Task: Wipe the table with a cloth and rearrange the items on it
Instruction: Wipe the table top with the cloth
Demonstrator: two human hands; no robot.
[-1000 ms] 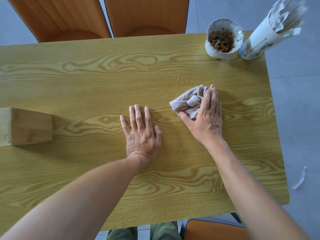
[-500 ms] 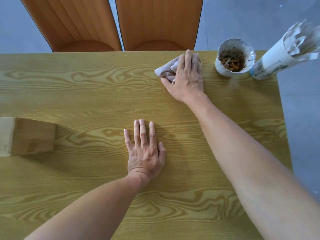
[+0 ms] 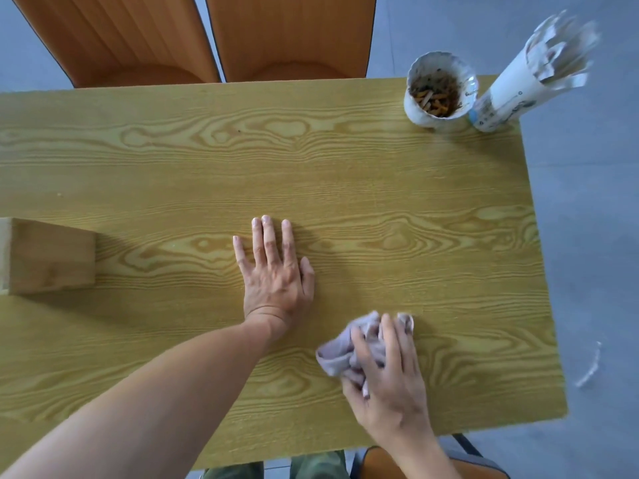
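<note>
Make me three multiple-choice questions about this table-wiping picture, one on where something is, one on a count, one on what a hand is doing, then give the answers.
1. Where does the cup of cigarette butts stand?
A. far right corner of the table
B. near left corner
C. under the left hand

2. How many orange chair backs show beyond the table's far edge?
A. one
B. two
C. four

3. What is the right hand doing?
A. hanging off the table, holding nothing
B. lifting the wooden block
C. gripping the cloth against the table

Answers: 1 A, the cup sits by the far right corner beside the white tube. 2 B, two chair backs stand side by side. 3 C, its fingers curl over the bunched cloth, while the left hand rests flat.
</note>
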